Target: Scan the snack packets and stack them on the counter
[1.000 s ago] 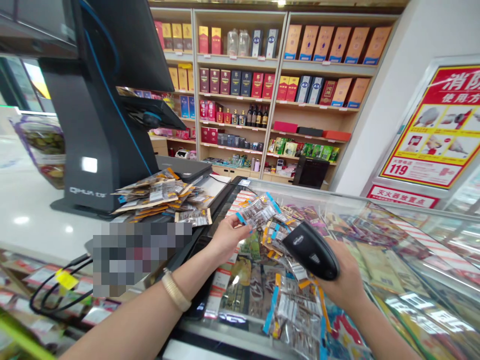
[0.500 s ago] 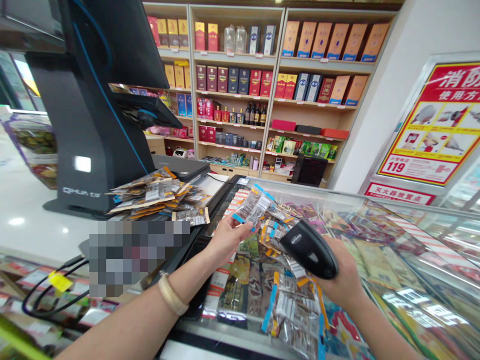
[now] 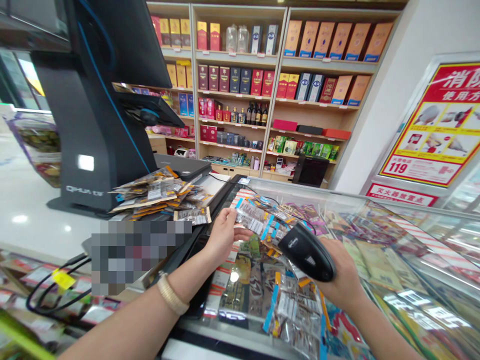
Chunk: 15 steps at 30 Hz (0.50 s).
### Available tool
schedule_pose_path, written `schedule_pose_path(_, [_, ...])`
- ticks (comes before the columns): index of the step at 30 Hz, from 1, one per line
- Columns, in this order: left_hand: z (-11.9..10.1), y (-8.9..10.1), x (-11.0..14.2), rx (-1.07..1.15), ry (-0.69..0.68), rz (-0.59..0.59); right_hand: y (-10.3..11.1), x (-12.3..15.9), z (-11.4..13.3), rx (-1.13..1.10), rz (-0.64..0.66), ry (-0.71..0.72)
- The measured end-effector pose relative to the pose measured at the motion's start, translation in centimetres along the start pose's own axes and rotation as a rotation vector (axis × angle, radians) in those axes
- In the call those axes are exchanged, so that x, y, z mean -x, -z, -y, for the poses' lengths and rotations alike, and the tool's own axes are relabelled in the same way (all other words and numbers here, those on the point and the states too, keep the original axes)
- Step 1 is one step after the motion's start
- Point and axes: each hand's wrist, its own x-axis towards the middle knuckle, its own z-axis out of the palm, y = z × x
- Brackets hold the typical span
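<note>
My left hand (image 3: 221,242), with a gold bracelet at the wrist, pinches the left edge of a small clear snack packet (image 3: 252,215) with blue ends and a printed label. My right hand (image 3: 343,277) is wrapped round a black barcode scanner (image 3: 305,252), whose head points left toward the packets. Behind and below the held packet lie more snack packets of the same kind, partly covered by the scanner. Nearer to me on the glass counter rests a bunch of snack packets (image 3: 294,305) with blue and orange ends.
A heap of snack packets (image 3: 161,195) lies left of the glass counter (image 3: 258,345), beside a dark checkout terminal (image 3: 93,150). Black cables (image 3: 33,295) hang at the lower left. Boxed bottles fill the back shelves (image 3: 240,95). Colourful bags show through the glass.
The packet in my left hand has turned flatter and dropped slightly, and its label shows more plainly. My left fingers have shifted to its left edge. The scanner has barely moved.
</note>
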Motion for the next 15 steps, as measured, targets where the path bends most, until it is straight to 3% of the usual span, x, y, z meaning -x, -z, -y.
schedule_pose_path(4, [0.06, -0.03, -0.25, -0.013, 0.013, 0.017, -0.01, -0.03, 0.02, 0.003, -0.001, -0.007])
schedule_pose_path(10, [0.47, 0.16, -0.37, -0.126, -0.109, 0.018, 0.11, -0.11, 0.1, 0.025, -0.004, 0.018])
schedule_pose_path(15, [0.62, 0.26, -0.19, -0.426, -0.262, 0.082, 0.03, 0.13, 0.01, 0.037, 0.012, 0.009])
